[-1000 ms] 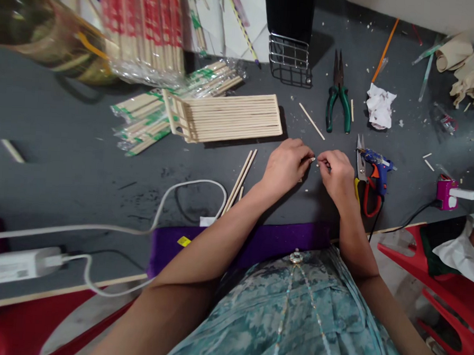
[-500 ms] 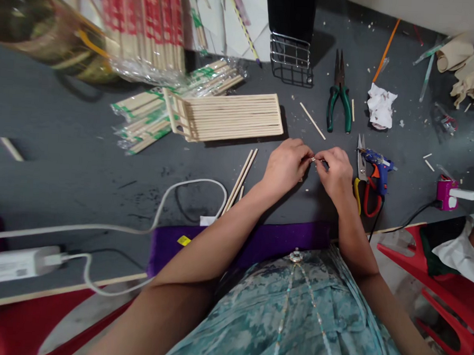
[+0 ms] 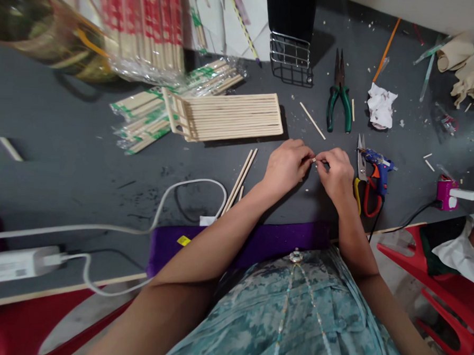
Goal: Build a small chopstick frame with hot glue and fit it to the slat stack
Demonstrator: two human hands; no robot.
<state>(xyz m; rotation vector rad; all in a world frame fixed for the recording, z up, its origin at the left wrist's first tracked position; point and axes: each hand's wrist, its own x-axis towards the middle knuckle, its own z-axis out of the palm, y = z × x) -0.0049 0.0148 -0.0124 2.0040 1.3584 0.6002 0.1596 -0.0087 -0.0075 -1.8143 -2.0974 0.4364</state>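
Note:
My left hand (image 3: pixel 287 163) and my right hand (image 3: pixel 335 169) meet over the grey table, fingertips pinched around a tiny pale piece (image 3: pixel 313 160) between them. The piece is too small to identify. Up and to the left of my hands lies a rack-like frame of wooden sticks (image 3: pixel 234 116). A thin loose stick (image 3: pixel 312 120) rests just above my fingers. Beside my left forearm are a few longer sticks (image 3: pixel 240 177). Scissors (image 3: pixel 362 173) and a blue glue gun (image 3: pixel 381 172) lie right of my right hand.
Green-handled pliers (image 3: pixel 339 95), a small wire basket (image 3: pixel 290 51) and crumpled white paper (image 3: pixel 381 105) lie farther back. Wrapped chopsticks (image 3: pixel 143 29) are at the upper left. A white cable (image 3: pixel 197 180) loops near my left forearm. A person's arm shows at the right edge.
Both hands have shifted very slightly to the right, still pinched together around the tiny piece.

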